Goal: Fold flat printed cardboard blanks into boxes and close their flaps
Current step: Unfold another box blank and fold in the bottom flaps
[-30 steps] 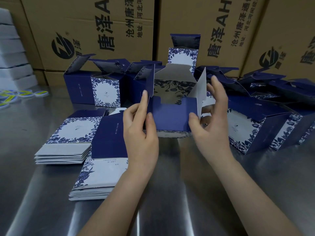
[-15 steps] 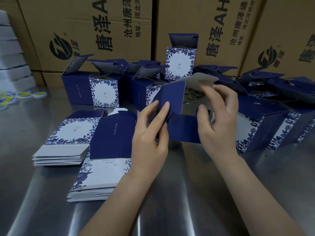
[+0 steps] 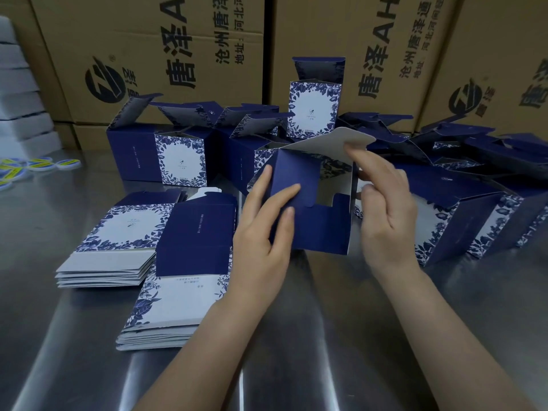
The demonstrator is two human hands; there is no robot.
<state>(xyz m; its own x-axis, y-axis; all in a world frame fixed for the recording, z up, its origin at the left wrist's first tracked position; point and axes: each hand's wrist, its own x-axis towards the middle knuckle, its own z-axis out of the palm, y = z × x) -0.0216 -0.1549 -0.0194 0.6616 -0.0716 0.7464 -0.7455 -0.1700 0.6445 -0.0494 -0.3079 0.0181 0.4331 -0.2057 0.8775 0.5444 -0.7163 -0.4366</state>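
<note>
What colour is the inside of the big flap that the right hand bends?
Plain white, unprinted, on the big flap; the head view shows it.

A steel bench point(image 3: 296, 336) fills the lower view, its brushed top dull grey and streaked with soft pale reflections of overhead light. Behind it stands a row of big brown cartons point(image 3: 184, 34), side by side and touching, forming the whole backdrop; each bears black Chinese lettering, Latin capitals and a round black logo. A dark vertical seam runs between the two middle cartons. At the far left edge a stack of white foam blocks point(image 3: 20, 93) rises beside the cartons. On the bench near them lie small round yellow-and-blue stickers point(image 3: 38, 165), blurred.
</note>
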